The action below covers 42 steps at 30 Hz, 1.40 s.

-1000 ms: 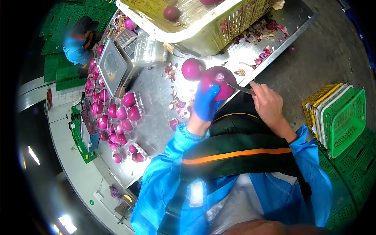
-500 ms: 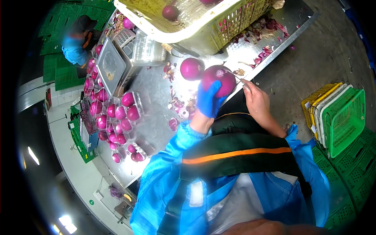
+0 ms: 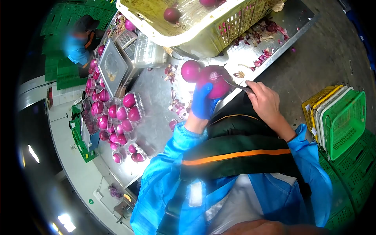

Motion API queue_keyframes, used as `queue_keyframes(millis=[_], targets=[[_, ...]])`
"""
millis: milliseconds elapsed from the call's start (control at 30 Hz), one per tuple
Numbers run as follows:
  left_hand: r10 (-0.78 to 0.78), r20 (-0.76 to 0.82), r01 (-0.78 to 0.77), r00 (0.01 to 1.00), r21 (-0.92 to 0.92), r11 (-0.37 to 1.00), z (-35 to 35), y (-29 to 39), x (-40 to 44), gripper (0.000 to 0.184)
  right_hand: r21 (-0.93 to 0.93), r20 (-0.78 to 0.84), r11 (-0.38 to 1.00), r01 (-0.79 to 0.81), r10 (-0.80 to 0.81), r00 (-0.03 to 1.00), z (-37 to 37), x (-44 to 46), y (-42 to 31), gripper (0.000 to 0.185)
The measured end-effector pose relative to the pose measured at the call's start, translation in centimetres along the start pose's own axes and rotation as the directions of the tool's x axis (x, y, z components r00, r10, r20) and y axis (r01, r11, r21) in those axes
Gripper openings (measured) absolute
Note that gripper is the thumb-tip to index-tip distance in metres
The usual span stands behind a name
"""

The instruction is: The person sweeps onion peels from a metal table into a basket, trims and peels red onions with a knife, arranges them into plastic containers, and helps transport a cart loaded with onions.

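My left hand (image 3: pixel 202 102), in a blue glove, is closed round a large red onion (image 3: pixel 214 81) above the table's edge. My bare right hand (image 3: pixel 263 98) grips a small knife (image 3: pixel 237 85), whose blade reaches the right side of that onion. Another red onion (image 3: pixel 190 71) sits on the metal table (image 3: pixel 150 94) just left of the held one. Loose skins and trimmings (image 3: pixel 179 109) lie on the table left of my gloved hand.
A yellow crate (image 3: pixel 196 41) with onions stands at the table's back, beside a scale (image 3: pixel 113 67). Packed onions (image 3: pixel 121 113) cover the left side. A co-worker (image 3: pixel 80 43) is at upper left. Stacked baskets (image 3: pixel 344 121) stand at right.
The knife and my right hand first drew back from the onion, then came up to it again. My left hand and the onion have shifted slightly left.
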<state>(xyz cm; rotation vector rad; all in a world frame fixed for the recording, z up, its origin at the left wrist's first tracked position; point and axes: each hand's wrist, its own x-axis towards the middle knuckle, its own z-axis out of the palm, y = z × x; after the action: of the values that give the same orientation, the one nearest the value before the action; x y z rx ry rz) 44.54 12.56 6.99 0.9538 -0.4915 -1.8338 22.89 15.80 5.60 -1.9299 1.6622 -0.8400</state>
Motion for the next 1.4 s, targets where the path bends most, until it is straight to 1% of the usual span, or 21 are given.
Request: queue_keyframes(millis=[67,167,233,267,333,400,433,500,600,700,800,900,1000,1033,1067,1100,1133,1167,1233,1333,1400], targets=[[-0.001,0.04,-0.001,0.999,0.028,1.0,0.8,0.2,-0.2,0.062,0.08,-0.085,0.997,0.018,-0.011,0.996,0.3,0.2,-0.3,0.03],[-0.038,0.13,0.032,0.991,0.047,0.998,1.6,0.0,-0.3,0.061,0.267,-0.119,0.962,-0.053,0.087,0.989,0.4,1.6,-2.0,0.03],[-0.051,0.192,0.034,0.98,0.092,0.995,1.8,-0.5,-0.3,0.06,0.235,-0.192,0.968,0.082,-0.036,0.981,0.9,2.3,-2.3,0.025],[-0.059,0.182,0.04,0.982,0.11,0.993,1.9,-0.6,-0.4,0.06,0.215,-0.226,0.965,0.149,-0.099,0.969,1.0,2.4,-2.3,0.024],[-0.072,0.158,0.049,0.985,0.145,0.988,2.1,-0.7,-0.6,0.06,0.235,-0.209,0.965,0.112,-0.062,0.976,1.0,2.3,-2.3,0.019],[-0.122,0.12,0.109,0.985,0.112,0.988,2.1,-0.7,-0.9,0.062,0.254,-0.192,0.964,0.076,-0.027,0.981,1.0,2.3,-2.2,0.014],[-0.147,0.102,0.137,0.984,0.095,0.986,2.1,-0.6,-1.0,0.062,0.401,-0.153,0.916,-0.021,0.09,0.984,1.4,2.2,-1.8,0.015],[-0.189,0.081,0.184,0.979,0.067,0.981,1.9,-0.6,-1.0,0.063,0.65,-0.021,0.73,-0.21,0.294,0.956,2.7,2.0,-0.9,0.02],[-0.224,0.072,0.223,0.972,0.026,0.974,1.6,-0.8,-0.9,0.064,0.708,0.101,0.626,-0.328,0.369,0.924,2.5,2.1,-0.8,0.023],[-0.233,0.08,0.233,0.969,0.013,0.972,1.6,-1.0,-0.8,0.063,0.754,0.076,0.587,-0.294,0.367,0.927,2.7,1.9,-0.6,0.021],[-0.247,0.1,0.25,0.964,-0.019,0.968,1.3,-1.2,-0.6,0.064,0.905,0.292,0.189,-0.381,0.376,0.879,2.1,1.9,-0.2,0.017],[-0.267,0.116,0.274,0.957,-0.05,0.96,1.4,-1.2,-0.7,0.065,0.912,0.183,0.257,-0.319,0.442,0.878,2.5,2.1,-0.7,0.013],[-0.264,0.12,0.275,0.957,-0.09,0.957,1.1,-1.2,-1.0,0.066,0.814,0.119,0.429,-0.391,0.536,0.836,2.1,2.3,0.5,0.013],[-0.259,0.12,0.272,0.958,-0.106,0.956,0.9,-1.3,-1.0,0.066,0.735,0.007,0.554,-0.39,0.569,0.823,2.7,2.6,2.4,0.014],[-0.252,0.143,0.267,0.957,-0.096,0.959,0.6,-1.3,-0.9,0.067,0.578,-0.142,0.757,-0.306,0.462,0.875,2.8,2.9,3.8,0.018],[-0.244,0.166,0.261,0.955,-0.086,0.962,0.2,-1.2,-0.6,0.067,0.384,-0.131,0.874,-0.297,0.37,0.92,2.6,2.4,4.8,0.02],[-0.235,0.187,0.252,0.954,-0.075,0.965,-0.1,-1.1,-0.5,0.067,0.174,-0.097,0.95,-0.258,0.277,0.956,2.3,2.1,5.1,0.021],[-0.245,0.149,0.258,0.958,-0.075,0.963,-0.1,-0.7,-0.5,0.067,0.114,-0.121,0.982,-0.152,0.166,0.979,1.8,2.0,4.4,0.018],[-0.267,0.076,0.272,0.961,-0.071,0.96,0.4,0.3,-0.5,0.067,-0.01,-0.153,0.998,0.058,-0.059,0.987,-0.2,1.2,2.4,0.016],[-0.254,0.129,0.26,0.959,-0.036,0.965,-0.1,0.9,-0.2,0.064,-0.165,-0.012,0.973,0.162,-0.166,0.986,-2.3,0.4,1.6,0.019],[-0.257,0.12,0.263,0.959,-0.036,0.964,0.0,1.2,-0.2,0.065,-0.205,-0.017,0.958,0.203,-0.211,0.977,-2.5,0.2,1.5,0.022]])
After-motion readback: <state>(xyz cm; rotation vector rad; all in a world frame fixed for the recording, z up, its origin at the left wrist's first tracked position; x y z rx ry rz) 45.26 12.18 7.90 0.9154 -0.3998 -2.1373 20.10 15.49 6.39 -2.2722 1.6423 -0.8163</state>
